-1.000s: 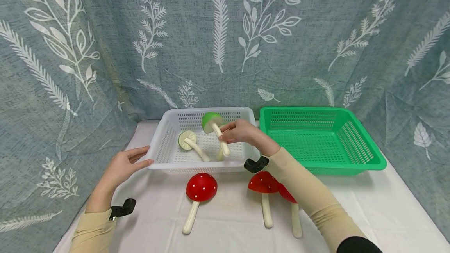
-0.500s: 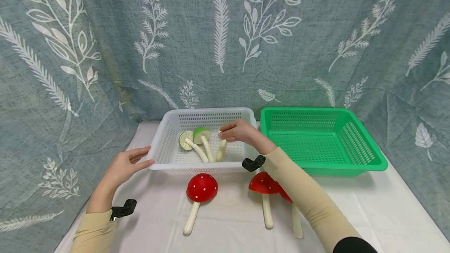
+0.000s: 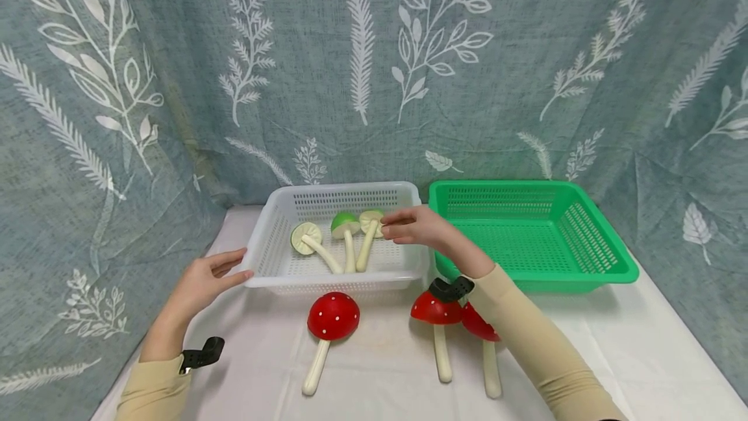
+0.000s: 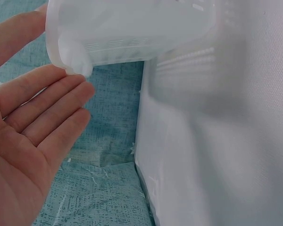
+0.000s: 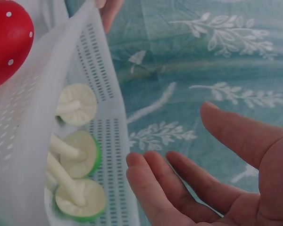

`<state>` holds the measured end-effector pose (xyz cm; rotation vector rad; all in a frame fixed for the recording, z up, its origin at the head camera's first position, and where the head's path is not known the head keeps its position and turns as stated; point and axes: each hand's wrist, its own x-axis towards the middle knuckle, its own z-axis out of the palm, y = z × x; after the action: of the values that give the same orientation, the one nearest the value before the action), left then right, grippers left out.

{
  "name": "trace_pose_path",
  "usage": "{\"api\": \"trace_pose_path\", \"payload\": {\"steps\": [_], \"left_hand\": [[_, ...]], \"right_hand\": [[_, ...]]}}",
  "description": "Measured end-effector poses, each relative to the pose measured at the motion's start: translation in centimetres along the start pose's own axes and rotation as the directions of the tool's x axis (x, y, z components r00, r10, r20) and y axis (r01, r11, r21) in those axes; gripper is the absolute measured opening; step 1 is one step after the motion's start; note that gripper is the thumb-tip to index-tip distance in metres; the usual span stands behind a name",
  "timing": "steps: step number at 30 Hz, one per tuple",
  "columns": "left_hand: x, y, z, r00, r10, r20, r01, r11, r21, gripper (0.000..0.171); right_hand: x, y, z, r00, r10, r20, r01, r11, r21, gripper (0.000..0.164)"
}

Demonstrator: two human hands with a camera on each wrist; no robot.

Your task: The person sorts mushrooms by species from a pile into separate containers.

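In the head view my left hand rests at the left front corner of the white basket, its fingers fairly straight and its thumb along the rim. The left wrist view shows those fingertips right at the basket's corner. My right hand hovers over the basket's right part, holding nothing, its thumb and fingers spread apart in the right wrist view. Three green-capped toy mushrooms lie side by side in the basket: a left one, a middle one and a right one closest to my right fingertips.
A green basket stands close to the right of the white one. On the white cloth in front lie three red toy mushrooms: one on the left, one and another partly under my right forearm. A patterned curtain hangs behind.
My right hand has let go of a green mushroom, which now lies mid-basket, and after reaching the rightmost mushroom has drawn slightly right. That mushroom's cap now shows. The left hand stays put.
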<state>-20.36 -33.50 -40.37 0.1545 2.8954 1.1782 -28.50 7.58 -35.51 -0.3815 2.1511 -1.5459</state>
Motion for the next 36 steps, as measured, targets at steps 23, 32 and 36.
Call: {"api": "trace_pose_path", "payload": {"steps": [23, 32, 36], "left_hand": [[0.2, 0.1, 0.2, 1.0, 0.011, -0.004, -0.011, 1.0, 0.014, 0.07], [0.1, 0.2, 0.2, 1.0, 0.002, -0.007, -0.002, 1.0, 0.015, 0.071], [0.0, 0.3, 0.3, 1.0, 0.009, -0.011, -0.009, 1.0, 0.016, 0.07]], "right_hand": [[-7.5, 4.1, -4.5, 0.99, -0.081, -0.117, 0.082, 0.997, 0.007, 0.054], [-10.3, 6.7, -7.4, 0.978, -0.078, -0.193, 0.08, 0.997, 0.003, 0.06], [-11.7, 7.7, -8.7, 0.97, -0.062, -0.236, 0.06, 0.998, -0.019, 0.06]]}}
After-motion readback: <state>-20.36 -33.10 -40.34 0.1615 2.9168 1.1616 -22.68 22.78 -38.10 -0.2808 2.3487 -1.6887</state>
